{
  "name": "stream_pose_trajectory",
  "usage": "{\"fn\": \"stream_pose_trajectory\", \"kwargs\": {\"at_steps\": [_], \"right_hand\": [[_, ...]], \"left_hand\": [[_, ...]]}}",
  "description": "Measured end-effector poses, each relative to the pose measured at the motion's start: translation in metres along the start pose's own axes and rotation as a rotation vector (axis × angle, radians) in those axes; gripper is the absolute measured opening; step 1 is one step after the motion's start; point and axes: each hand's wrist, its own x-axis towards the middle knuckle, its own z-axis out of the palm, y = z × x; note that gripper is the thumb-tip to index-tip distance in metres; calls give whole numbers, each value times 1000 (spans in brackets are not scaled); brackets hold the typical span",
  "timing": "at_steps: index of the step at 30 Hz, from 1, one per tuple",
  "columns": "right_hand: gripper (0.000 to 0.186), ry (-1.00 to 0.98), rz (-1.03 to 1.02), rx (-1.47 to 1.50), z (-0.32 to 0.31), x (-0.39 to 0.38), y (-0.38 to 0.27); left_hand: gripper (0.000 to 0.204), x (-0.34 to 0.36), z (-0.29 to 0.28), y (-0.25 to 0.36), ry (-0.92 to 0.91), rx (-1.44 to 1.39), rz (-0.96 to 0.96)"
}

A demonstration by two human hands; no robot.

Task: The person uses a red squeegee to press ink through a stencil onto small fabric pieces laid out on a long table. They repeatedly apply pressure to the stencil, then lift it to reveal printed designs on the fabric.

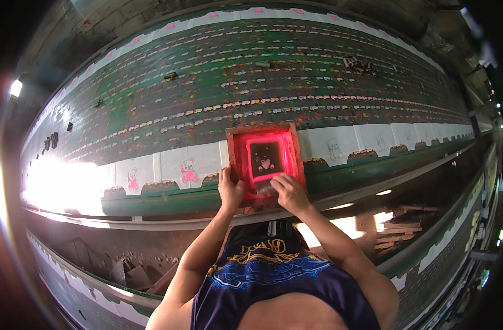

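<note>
A small printing screen (293, 154) with a red-inked wooden frame rests at the long table's near edge, a dark teddy bear stencil in its middle. My left hand (230, 187) grips the frame's left side. My right hand (290, 192) pinches a greyish flat squeegee (265, 187) over the pink ink at the screen's near end. To the left, white pieces (174, 158) carry printed pink bears; to the right, similar pieces (372, 133) carry grey bear outlines.
The long green table (251, 82) has rows of small printed marks and scattered dark blocks (361, 66). A metal rail (169, 224) runs along its near side. Below lie stacked planks (397, 234) and dark slabs (130, 275). A second table (81, 297) stands behind me.
</note>
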Motion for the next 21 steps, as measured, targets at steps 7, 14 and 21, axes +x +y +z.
{"fn": "stream_pose_trajectory", "kwargs": {"at_steps": [7, 14, 21], "right_hand": [[15, -1, 80, 53, 19, 104, 61], [18, -43, 134, 35, 10, 123, 70], [22, -32, 98, 82, 0, 23, 2]], "left_hand": [[63, 1, 1, -3, -2, -11, 8], [63, 2, 0, 3, -29, -7, -50], [65, 2, 2, 2, -9, 0, -44]]}}
